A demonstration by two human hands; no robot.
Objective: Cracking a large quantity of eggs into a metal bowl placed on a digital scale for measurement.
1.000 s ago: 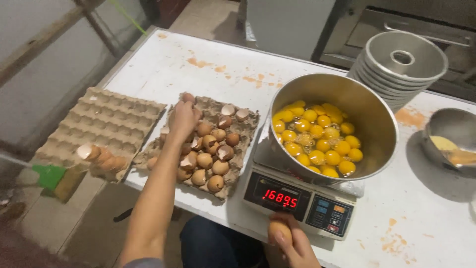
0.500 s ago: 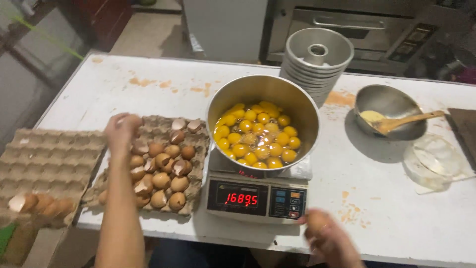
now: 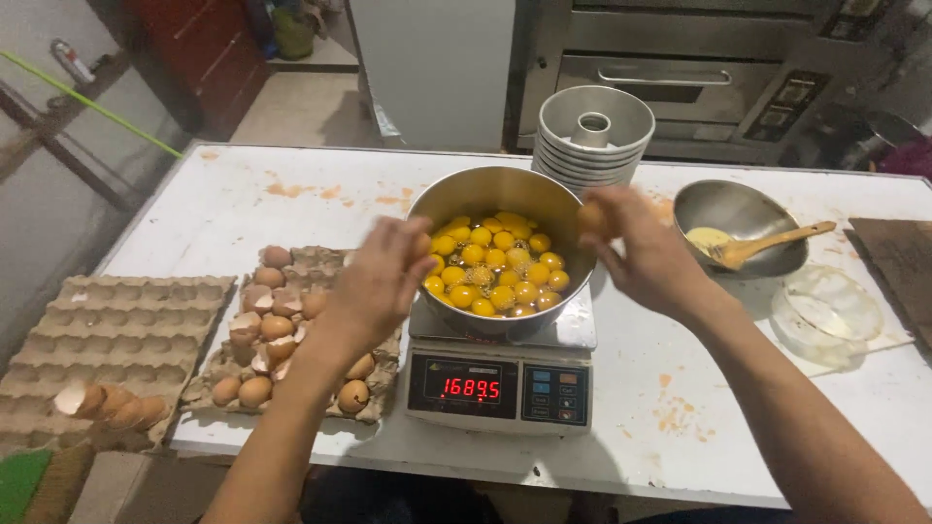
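Steel bowl (image 3: 466, 199) of yolks (image 3: 495, 267) on scale (image 3: 500, 388), our right hand (image 3: 641, 252) fingers pinching brown egg (image 3: 592, 218), our left hand (image 3: 383, 281) blurred, grip unclear.

A brown egg (image 3: 592, 217) sits whole in the fingers of the right hand (image 3: 649, 254), held just above the right rim of the bowl (image 3: 456, 199). The bowl is round, of bare steel, standing upright on a scale, and holds many raw yellow yolks lying in clear white. The left hand (image 3: 381, 281) hovers open-fingered at the bowl's left rim; whether it holds anything is too blurred to tell.
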